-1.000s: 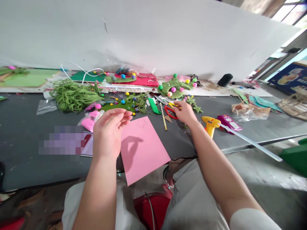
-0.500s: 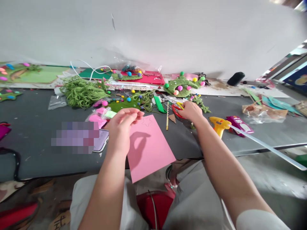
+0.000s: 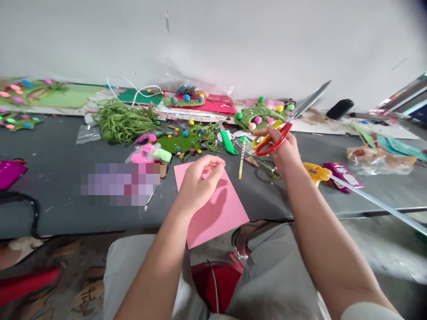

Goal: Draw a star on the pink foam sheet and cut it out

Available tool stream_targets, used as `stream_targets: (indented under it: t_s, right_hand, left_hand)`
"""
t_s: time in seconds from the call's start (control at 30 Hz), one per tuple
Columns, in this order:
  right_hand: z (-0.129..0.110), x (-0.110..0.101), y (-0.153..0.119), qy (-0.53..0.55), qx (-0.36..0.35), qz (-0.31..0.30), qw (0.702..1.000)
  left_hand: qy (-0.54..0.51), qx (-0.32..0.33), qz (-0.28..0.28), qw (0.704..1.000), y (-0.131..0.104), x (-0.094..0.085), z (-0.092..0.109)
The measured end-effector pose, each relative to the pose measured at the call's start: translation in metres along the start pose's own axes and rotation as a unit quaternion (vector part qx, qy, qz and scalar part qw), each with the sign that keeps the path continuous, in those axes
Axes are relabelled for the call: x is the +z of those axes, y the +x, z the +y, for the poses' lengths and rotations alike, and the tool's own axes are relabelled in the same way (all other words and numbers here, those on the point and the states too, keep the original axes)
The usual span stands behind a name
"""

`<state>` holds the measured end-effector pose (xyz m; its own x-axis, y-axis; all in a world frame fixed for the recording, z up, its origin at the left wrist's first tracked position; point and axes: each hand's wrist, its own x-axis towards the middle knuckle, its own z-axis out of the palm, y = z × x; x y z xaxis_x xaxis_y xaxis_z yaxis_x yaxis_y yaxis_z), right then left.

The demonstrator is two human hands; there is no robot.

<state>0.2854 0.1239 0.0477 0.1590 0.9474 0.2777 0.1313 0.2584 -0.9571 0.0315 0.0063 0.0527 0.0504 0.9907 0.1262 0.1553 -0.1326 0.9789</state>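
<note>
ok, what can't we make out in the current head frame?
All in the head view:
Pink sheet: part covered by the left hand.
Yellow glue gun: part hidden behind the right forearm.
Glue stick: far end cut off by the right edge.
Magenta packet, right: print too small to read.
Pixelated patch: whatever lies under it is masked.

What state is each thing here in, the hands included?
Right hand: closed on the scissors' handles.
Scissors: held above the table, blades pointing away; they look nearly closed.
Left hand: fingers loosely curled, nothing visible in it.
Pink sheet: partly hidden, overhanging the table's edge.
Pencil: lying loose.
Green yarn: tangled heap.
Glue gun: partly hidden, stick protruding.
</note>
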Motion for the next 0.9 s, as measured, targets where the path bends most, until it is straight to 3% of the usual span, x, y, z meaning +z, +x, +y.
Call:
stream_targets:
  t_s: [0.17, 0.3, 0.4, 0.47, 0.6, 0.7, 0.9]
  right_hand:
    - [-0.002, -0.007, 0.002, 0.074, -0.003, 0.047, 0.996]
    - [-0.007, -0.004, 0.002, 0.072, -0.030, 0.057, 0.995]
    - [-0.009, 0.000, 0.002, 0.075, -0.005, 0.080, 0.994]
    - [-0.012, 0.000, 0.002, 0.095, 0.030, 0.063, 0.993]
    - [-0.016, -0.003, -0.001, 0.113, 0.097, -0.032, 0.988]
    - [-0.015, -0.004, -0.003, 0.106, 0.106, -0.068, 0.986]
    - [-0.015, -0.010, -0.005, 0.071, 0.085, -0.082, 0.991]
  left_hand:
    - [0.035, 0.002, -0.030, 0.999, 0.000, 0.003, -0.002]
    - [0.069, 0.012, -0.041, 0.997, 0.000, 0.003, -0.002]
    - [0.096, 0.014, -0.052, 0.994, -0.002, 0.003, -0.003]
    - [0.109, 0.017, -0.072, 0.991, -0.003, 0.004, -0.004]
    - [0.101, 0.018, -0.095, 0.990, -0.005, 0.010, -0.005]
    - [0.098, 0.025, -0.101, 0.990, -0.006, 0.013, -0.006]
    - [0.105, 0.011, -0.111, 0.988, -0.007, 0.014, -0.010]
